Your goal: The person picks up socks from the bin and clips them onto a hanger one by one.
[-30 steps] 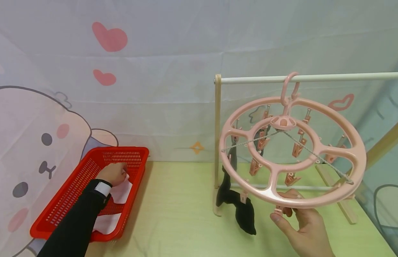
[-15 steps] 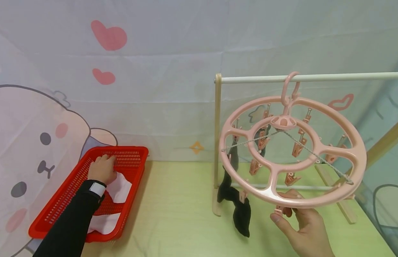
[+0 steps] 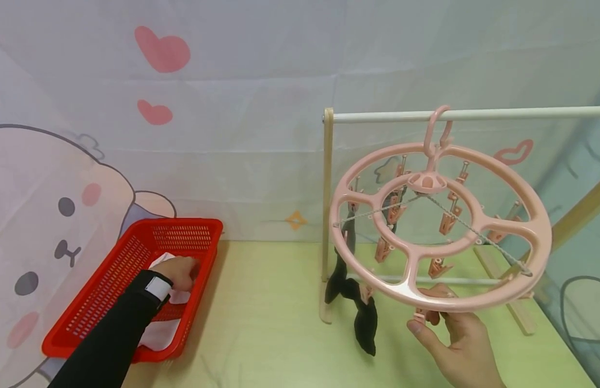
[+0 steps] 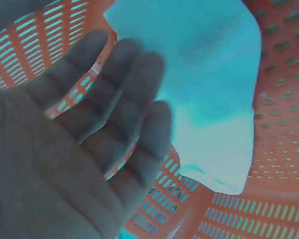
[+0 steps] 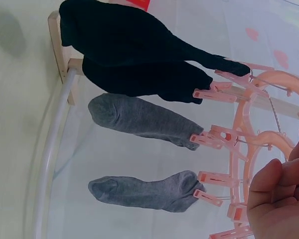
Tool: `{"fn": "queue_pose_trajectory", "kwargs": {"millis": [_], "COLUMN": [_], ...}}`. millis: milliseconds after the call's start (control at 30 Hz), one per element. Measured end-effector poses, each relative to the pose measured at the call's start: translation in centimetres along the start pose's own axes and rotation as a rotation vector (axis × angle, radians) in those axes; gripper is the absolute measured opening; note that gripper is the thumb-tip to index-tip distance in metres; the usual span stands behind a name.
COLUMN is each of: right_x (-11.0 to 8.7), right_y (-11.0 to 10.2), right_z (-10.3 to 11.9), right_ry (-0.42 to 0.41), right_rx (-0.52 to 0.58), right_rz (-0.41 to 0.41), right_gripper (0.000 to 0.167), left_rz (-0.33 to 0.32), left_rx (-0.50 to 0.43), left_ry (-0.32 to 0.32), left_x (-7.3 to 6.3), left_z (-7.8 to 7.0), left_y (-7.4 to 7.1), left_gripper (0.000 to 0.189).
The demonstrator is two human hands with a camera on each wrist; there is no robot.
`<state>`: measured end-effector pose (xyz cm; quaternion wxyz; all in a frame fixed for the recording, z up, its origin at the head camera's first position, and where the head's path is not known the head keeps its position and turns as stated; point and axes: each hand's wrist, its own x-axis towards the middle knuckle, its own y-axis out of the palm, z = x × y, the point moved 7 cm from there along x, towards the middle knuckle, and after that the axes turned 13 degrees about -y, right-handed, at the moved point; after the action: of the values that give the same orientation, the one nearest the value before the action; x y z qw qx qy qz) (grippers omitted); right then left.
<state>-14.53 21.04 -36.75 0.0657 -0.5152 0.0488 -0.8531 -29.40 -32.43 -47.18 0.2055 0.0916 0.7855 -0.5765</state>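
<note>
My left hand (image 3: 178, 272) is down inside the red plastic basket (image 3: 215, 237), over a white sock (image 3: 179, 297). In the left wrist view its fingers are loosely extended beside the sock, which looks bluish there, with no grip on it. A second white sock (image 3: 159, 334) lies nearer the basket's front. At the front of the round pink clip hanger (image 3: 474, 304), my right hand (image 3: 460, 342) pinches a clothespin (image 3: 419, 317) between thumb and fingers. Black socks (image 5: 119, 35) and two grey socks, one upper (image 5: 144, 119) and one lower (image 5: 149, 193), hang from other clips.
The hanger hooks over a white rail (image 3: 377, 117) on a wooden-legged rack (image 3: 328, 199). Several unoccupied clips dangle from the rings. A pale green tabletop (image 3: 266, 302) lies between basket and rack, with a printed cloth backdrop (image 3: 261, 108) behind.
My left hand moved left and back in the basket, then returned right, and the white sock now shows on both sides of it. My right hand stays put; the black sock swings slightly.
</note>
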Motion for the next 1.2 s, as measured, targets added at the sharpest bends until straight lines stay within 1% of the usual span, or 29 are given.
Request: {"fn": "queue_pose_trajectory", "kwargs": {"millis": [33, 100, 167, 233, 333, 400, 533, 600, 700, 800, 867, 900, 1000, 1100, 1133, 1200], "right_x": [0.0, 0.1, 0.1, 0.1, 0.1, 0.1, 0.0, -0.1, -0.3, -0.4, -0.4, -0.5, -0.5, -0.5, -0.4, -0.4], "right_y": [0.0, 0.1, 0.1, 0.1, 0.1, 0.0, 0.0, 0.0, -0.1, -0.1, -0.1, 0.0, -0.1, -0.1, -0.1, -0.1], "right_z": [0.0, 0.0, 0.0, 0.0, 0.0, 0.0, -0.1, -0.1, -0.1, -0.1, -0.1, -0.1, -0.1, -0.1, -0.1, -0.1], "right_ry": [-0.012, -0.021, -0.025, -0.024, -0.016, -0.014, -0.01, -0.008, -0.006, -0.007, -0.003, -0.002, 0.008, 0.014, 0.013, 0.011], "right_rx": [0.034, 0.053, 0.062, 0.067, 0.069, 0.076, 0.081, 0.077, 0.069, 0.063, 0.062, 0.065, 0.052, 0.038, 0.036, 0.042], "right_rz": [-0.005, -0.007, -0.006, -0.006, -0.01, -0.015, -0.02, -0.022, -0.029, -0.034, -0.034, -0.034, -0.033, -0.034, -0.035, -0.036], "right_gripper": [0.039, 0.037, 0.036, 0.036, 0.037, 0.038, 0.04, 0.041, 0.039, 0.038, 0.038, 0.037, 0.038, 0.039, 0.039, 0.039], "left_rz": [0.01, 0.016, -0.016, -0.053, -0.091, -0.086, -0.027, -0.016, -0.05, -0.064, -0.068, -0.068, -0.115, -0.2, -0.236, -0.283], "left_rx": [0.002, 0.0, 0.038, 0.076, 0.141, 0.151, 0.102, 0.096, 0.157, 0.155, 0.14, 0.122, 0.118, 0.108, 0.103, 0.06], "left_ry": [-0.012, -0.049, -0.051, -0.042, -0.009, -0.01, -0.054, -0.052, 0.003, 0.004, -0.003, -0.017, -0.028, -0.015, 0.0, 0.029], "left_x": [-0.2, -0.6, -0.7, -0.6, -0.4, -0.2, 0.1, 0.2, 0.4, 0.5, 0.4, 0.5, 0.9, 1.2, 1.0, 0.4], "left_z": [0.0, 0.0, -0.1, -0.2, -0.5, -0.4, 0.0, 0.1, -0.1, 0.2, 0.4, 0.6, 1.4, 2.1, 2.2, 2.1], "left_y": [0.1, 0.2, 0.2, 0.3, 0.5, 0.7, 1.2, 1.4, 1.6, 1.6, 1.3, 1.1, 0.3, -1.0, -1.6, -2.8], "left_gripper": [0.047, 0.051, 0.046, 0.04, 0.03, 0.029, 0.032, 0.032, 0.031, 0.029, 0.03, 0.03, 0.028, 0.024, 0.023, 0.027]}}
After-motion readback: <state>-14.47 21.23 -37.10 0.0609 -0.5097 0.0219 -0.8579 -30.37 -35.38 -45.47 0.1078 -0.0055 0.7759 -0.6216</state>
